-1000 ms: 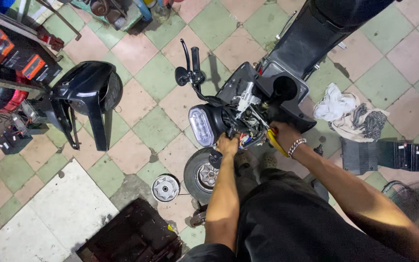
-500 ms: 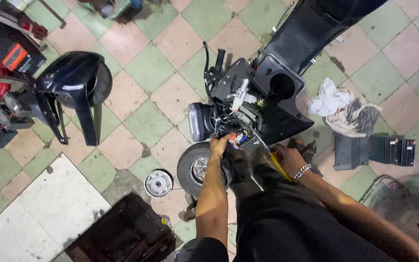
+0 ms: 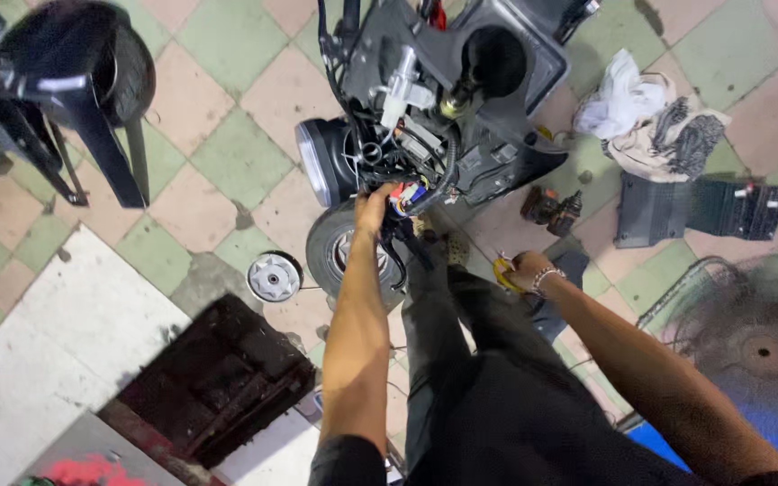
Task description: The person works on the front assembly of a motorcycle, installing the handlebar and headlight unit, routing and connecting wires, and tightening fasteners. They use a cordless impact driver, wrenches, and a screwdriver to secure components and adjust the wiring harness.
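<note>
Left hand (image 3: 373, 203) up at the stripped front of a scooter (image 3: 461, 99), fingers curled in among the wiring bundle (image 3: 407, 180); thumb and fingertips are buried in the cables beside a small red-and-blue connector (image 3: 410, 193), so exactly which strand is gripped cannot be told. Right hand (image 3: 522, 268) sits lower and to the right, closed around a yellow-handled tool (image 3: 502, 273); only the handle shows, tip hidden behind the fist and the dark trouser leg. Beaded bracelet (image 3: 547, 277) on that wrist.

Scooter stands centre-far, panels off: round glossy headlight (image 3: 319, 162) facing left, black plastic inner shell with a deep round opening, top cut off by the frame edge. Front wheel (image 3: 339, 252) just below the left hand, ribbed rubber, partly covered by the forearm.

Floor is checkered green and pink tile, scuffed. Small round metal disc (image 3: 274, 277) left of the wheel. Removed black body panel (image 3: 74, 81), smooth and curved, far left, partly out of frame. Crumpled rags (image 3: 650, 112) far right; flat black ribbed part (image 3: 700, 211) below them. Dark grimy tray (image 3: 213, 382) near left, contents unreadable. Wire-mesh fan guard (image 3: 749, 342) near right, blurred.
</note>
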{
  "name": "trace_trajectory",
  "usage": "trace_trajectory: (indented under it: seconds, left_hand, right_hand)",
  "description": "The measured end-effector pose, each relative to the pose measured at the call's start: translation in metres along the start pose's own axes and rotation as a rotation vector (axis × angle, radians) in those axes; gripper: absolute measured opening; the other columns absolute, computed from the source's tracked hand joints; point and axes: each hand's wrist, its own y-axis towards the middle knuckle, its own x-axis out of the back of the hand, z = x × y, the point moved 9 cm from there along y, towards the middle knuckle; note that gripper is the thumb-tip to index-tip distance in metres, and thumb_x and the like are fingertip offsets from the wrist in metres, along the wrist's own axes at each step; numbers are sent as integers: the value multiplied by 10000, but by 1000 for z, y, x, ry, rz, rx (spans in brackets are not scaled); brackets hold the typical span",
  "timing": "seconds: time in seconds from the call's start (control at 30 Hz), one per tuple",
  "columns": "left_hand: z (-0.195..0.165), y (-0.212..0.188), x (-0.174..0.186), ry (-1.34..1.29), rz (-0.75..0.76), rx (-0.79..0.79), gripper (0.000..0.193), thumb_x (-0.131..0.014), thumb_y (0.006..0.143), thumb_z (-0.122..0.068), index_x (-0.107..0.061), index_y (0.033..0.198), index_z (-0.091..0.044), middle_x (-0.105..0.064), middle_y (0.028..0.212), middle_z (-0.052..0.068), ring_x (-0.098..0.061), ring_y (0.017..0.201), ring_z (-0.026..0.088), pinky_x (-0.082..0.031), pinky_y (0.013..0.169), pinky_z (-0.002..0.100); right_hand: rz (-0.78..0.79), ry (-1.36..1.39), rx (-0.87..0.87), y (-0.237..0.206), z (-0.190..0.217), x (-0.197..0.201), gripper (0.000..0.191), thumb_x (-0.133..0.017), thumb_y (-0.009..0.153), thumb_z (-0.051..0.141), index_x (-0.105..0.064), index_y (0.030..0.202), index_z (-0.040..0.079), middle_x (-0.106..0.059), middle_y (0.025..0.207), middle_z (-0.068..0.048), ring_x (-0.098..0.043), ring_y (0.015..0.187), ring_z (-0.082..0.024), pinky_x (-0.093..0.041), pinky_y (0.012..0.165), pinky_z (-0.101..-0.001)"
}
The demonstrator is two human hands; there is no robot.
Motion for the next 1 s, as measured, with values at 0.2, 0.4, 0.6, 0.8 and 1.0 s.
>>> trace_trajectory:
  seconds: [0.2,0.4,0.6,0.8,1.0]
  left_hand:
    - [-3,-16,-13,118,-120,30,473,-798,754,-291,-736,1105,20,-752,1025,106,-659,872,220,-509,786,355]
    - [1,-22,-3,82,-73,29,453,-789,753,-280,-742,1094,15,-765,1036,99,-688,913,214,-527,826,326]
    - [-15,-26,-10,116,-57,52,405,-759,747,-260,-752,1043,17,-716,924,67,-618,800,205,-472,714,337]
    - [-2,-8,3,156,70,106,341,-685,750,-287,-735,1009,-72,-709,927,44,-637,861,200,-525,773,351]
    - [61,16,29,401,236,262,247,-652,840,-308,-719,952,-99,-648,893,45,-609,796,243,-525,725,391]
  right_hand:
    - [-224,148,65,20,-10,21,768,-669,911,443,-400,1531,80,-642,1169,-310,-648,1041,-462,-511,913,-502]
    - [-474,370,293,-2,22,-8,633,-693,852,297,-534,1396,14,-623,1270,-311,-631,1125,-454,-507,948,-477]
    - [-164,490,269,-29,65,-64,486,-705,889,321,-629,1281,43,-743,1109,-203,-720,1019,-352,-561,898,-430]
    - [-80,847,299,-31,129,-83,441,-695,887,269,-630,1251,28,-757,1159,-147,-734,1058,-272,-559,938,-382]
    - [209,1686,271,15,223,-88,425,-622,875,329,-637,1249,126,-728,1224,-65,-661,1128,-237,-505,998,-396]
